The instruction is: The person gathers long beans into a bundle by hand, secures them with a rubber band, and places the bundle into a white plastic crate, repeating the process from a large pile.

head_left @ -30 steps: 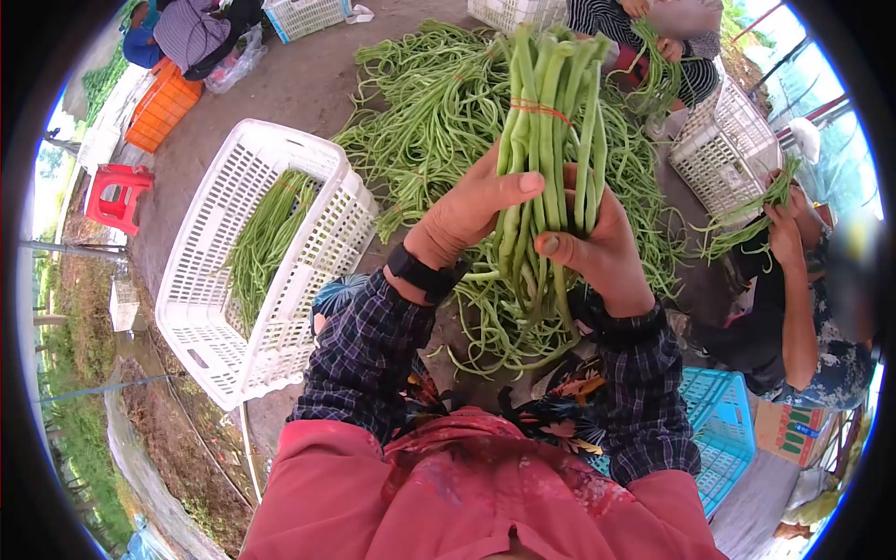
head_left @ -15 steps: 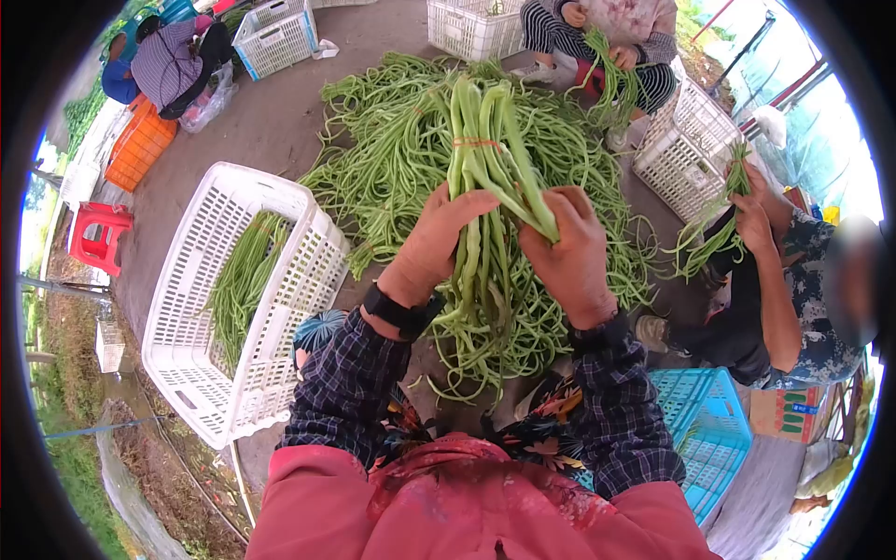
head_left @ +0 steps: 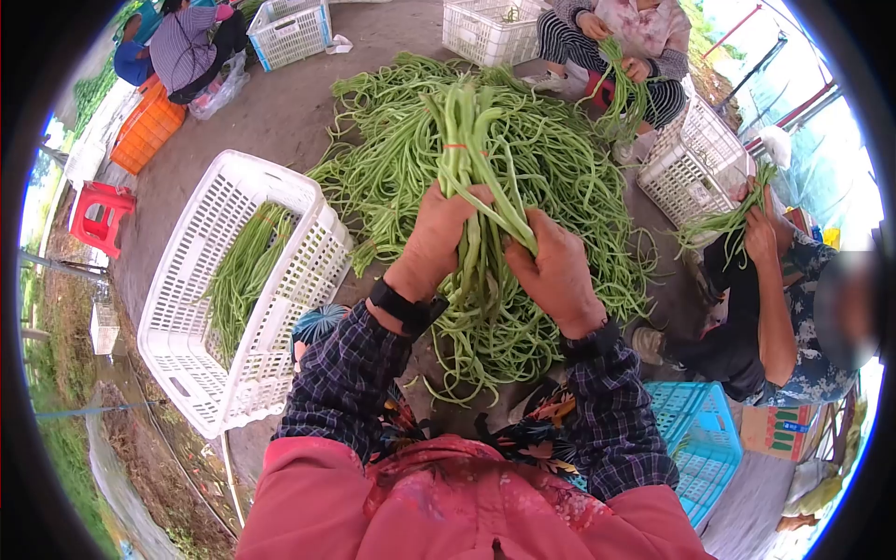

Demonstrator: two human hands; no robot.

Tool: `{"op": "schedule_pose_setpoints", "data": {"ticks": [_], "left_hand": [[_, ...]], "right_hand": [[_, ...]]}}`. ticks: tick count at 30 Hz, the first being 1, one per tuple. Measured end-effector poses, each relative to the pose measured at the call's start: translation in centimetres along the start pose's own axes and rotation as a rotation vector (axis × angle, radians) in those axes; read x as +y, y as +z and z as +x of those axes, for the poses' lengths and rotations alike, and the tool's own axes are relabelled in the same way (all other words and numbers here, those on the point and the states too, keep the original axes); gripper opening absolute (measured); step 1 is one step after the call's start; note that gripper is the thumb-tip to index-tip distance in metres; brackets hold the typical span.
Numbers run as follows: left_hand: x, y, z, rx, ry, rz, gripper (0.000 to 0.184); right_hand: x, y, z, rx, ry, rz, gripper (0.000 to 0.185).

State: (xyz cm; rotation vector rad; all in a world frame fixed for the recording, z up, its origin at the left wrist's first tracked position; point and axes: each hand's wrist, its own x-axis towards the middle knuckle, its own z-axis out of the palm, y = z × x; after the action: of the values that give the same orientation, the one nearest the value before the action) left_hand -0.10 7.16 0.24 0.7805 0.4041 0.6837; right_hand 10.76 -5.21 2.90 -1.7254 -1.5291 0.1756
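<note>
A bundle of long green beans (head_left: 464, 168) is held upright in front of me, with a reddish band (head_left: 455, 146) around its upper part. My left hand (head_left: 439, 233) wraps the bundle below the band, thumb across the front. At the right side of the bundle, my right hand (head_left: 558, 271) is closed on a few bean ends that slant away from the rest. Under both hands spreads a big heap of loose long beans (head_left: 579, 196) on the ground.
To the left stands a white crate (head_left: 322, 252) with beans inside; a blue crate (head_left: 714, 439) is at my right. Several people sit around the heap, two holding beans. A red stool (head_left: 101, 217), an orange crate (head_left: 147, 131) and more white crates (head_left: 686, 159) stand farther out.
Both hands and the bundle have shifted slightly left and down in view. My right hand has come closer to the left one. The person at the right has turned their bean bunch sideways.
</note>
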Motion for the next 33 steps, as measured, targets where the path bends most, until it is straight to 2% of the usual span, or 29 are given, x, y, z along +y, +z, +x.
{"op": "schedule_pose_setpoints", "data": {"ticks": [2,3,6,8,12,13,15,18,20,22,23,24,26,30,31,32,33], "left_hand": [[0.8,-0.6,0.5,0.113,-0.042,-0.152,0.02],[1.3,-1.1,0.6,0.153,-0.022,-0.133,0.016],[3.4,-1.2,0.2,0.191,0.065,-0.193,0.022],[4.9,-1.8,0.2,0.215,0.102,-0.202,0.023],[6.5,-2.5,-0.2,0.18,0.261,-0.271,0.028],[6.3,-2.5,-0.2,0.148,0.263,-0.257,0.029],[6.0,-1.9,-0.8,0.097,0.208,-0.169,0.027],[4.5,-0.5,-0.6,0.059,0.126,-0.05,0.022],[3.7,0.3,-0.7,0.04,0.095,-0.079,0.02],[2.4,0.2,-0.4,-0.089,0.057,-0.04,0.035],[2.3,0.8,-0.6,-0.097,0.038,-0.02,0.035],[2.2,1.2,-0.8,-0.103,0.029,-0.013,0.035],[2.1,1.7,-1.2,-0.195,0.026,0.251,0.033],[1.3,1.7,-2.0,-0.237,0.093,0.326,0.058],[1.9,2.2,-2.2,-0.23,0.035,0.312,0.061],[1.6,1.7,-1.9,-0.265,0.058,0.277,0.063],[1.8,1.6,-1.9,-0.251,0.064,0.311,0.06]], "right_hand": [[0.0,0.0,-0.4,-0.053,0.019,0.013,0.024],[0.2,0.0,-0.8,-0.101,0.061,0.071,0.024],[2.0,-0.4,-2.4,-0.151,0.074,0.128,0.022],[3.2,-1.6,-3.4,-0.214,0.302,0.145,0.02],[8.5,-5.5,-6.2,0.125,0.572,0.629,0.016],[8.9,-6.6,-6.2,0.108,0.565,0.62,0.016],[9.2,-8.4,-6.5,0.274,0.397,1.495,0.017],[6.8,-6.9,-5.6,0.406,0.376,1.448,0.016],[3.6,-4.3,-4.9,0.32,0.395,1.2,0.009],[2.2,-2.9,-4.2,0.165,0.43,0.969,0.007],[2.4,-2.4,-3.8,0.062,0.426,0.887,0.008],[2.0,-1.7,-3.4,0.074,0.43,0.891,0.008],[0.9,-0.1,-2.6,0.163,0.324,0.866,0.014],[0.6,0.3,-1.8,0.111,0.276,0.55,0.024],[0.4,0.5,-1.8,0.16,0.186,0.611,0.024],[-0.1,-0.3,-1.6,0.102,0.104,0.538,0.023],[-0.7,-0.6,-1.9,0.092,0.142,0.685,0.024]]}}
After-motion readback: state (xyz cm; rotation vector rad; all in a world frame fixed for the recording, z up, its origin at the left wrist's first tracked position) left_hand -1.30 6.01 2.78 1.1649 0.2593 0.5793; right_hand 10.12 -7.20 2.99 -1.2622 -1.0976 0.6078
